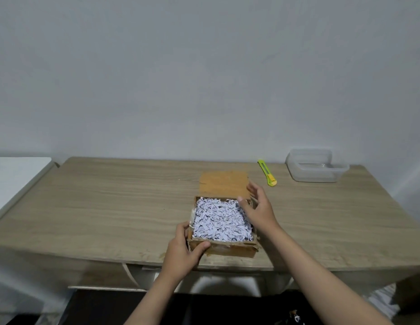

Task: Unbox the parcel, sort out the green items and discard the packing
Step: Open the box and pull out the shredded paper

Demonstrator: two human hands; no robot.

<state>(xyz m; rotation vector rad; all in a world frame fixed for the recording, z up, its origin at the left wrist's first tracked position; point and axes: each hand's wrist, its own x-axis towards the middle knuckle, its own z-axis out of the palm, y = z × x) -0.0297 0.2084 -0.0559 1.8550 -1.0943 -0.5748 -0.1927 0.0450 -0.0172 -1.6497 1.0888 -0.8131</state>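
Note:
A brown cardboard box point(230, 249) stands open near the table's front edge, its lid flap point(224, 184) folded back flat on the far side. White shredded paper point(222, 220) fills the box to the top and hides whatever lies under it. My left hand point(183, 252) grips the box's near left corner, thumb on the front wall. My right hand point(257, 207) rests at the far right corner of the box with its fingers spread, holding nothing.
A green and yellow utility knife point(267, 172) lies on the wooden table point(110, 202) to the far right of the box. A clear plastic container point(315, 168) stands at the back right. A white surface point(14, 177) adjoins the table's left side.

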